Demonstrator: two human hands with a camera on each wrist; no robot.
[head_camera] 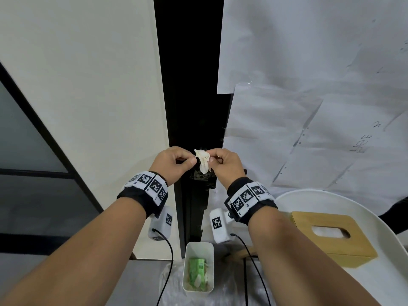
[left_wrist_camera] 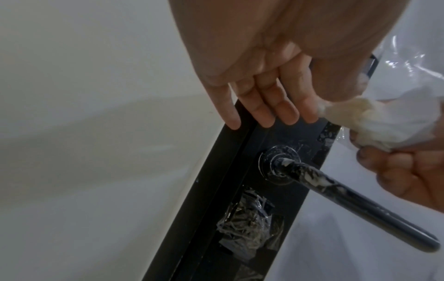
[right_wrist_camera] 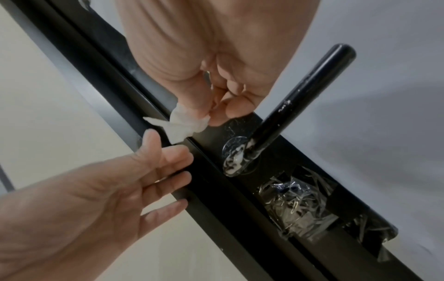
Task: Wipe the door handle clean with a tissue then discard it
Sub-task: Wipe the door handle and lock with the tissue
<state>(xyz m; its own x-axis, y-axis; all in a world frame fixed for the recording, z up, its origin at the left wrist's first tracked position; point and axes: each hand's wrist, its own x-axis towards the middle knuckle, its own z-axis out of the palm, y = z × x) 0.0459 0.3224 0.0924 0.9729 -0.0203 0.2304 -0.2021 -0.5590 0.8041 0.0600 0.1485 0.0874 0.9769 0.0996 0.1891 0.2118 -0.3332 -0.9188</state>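
Just above black cylindrical metal door handle (left_wrist_camera: 355, 201): crumpled cream-stained white tissue (head_camera: 202, 159) pinched between left hand (head_camera: 174, 162) and right hand (head_camera: 224, 165), likely refolding for remaining white smears; white plastic bin (head_camera: 187, 261) below, awaiting discard.

At the lower right, a round white desk (head_camera: 375, 281) holds a wooden tissue box (head_camera: 331, 236). A white bin (head_camera: 198, 269) sits on the floor (head_camera: 143, 283).
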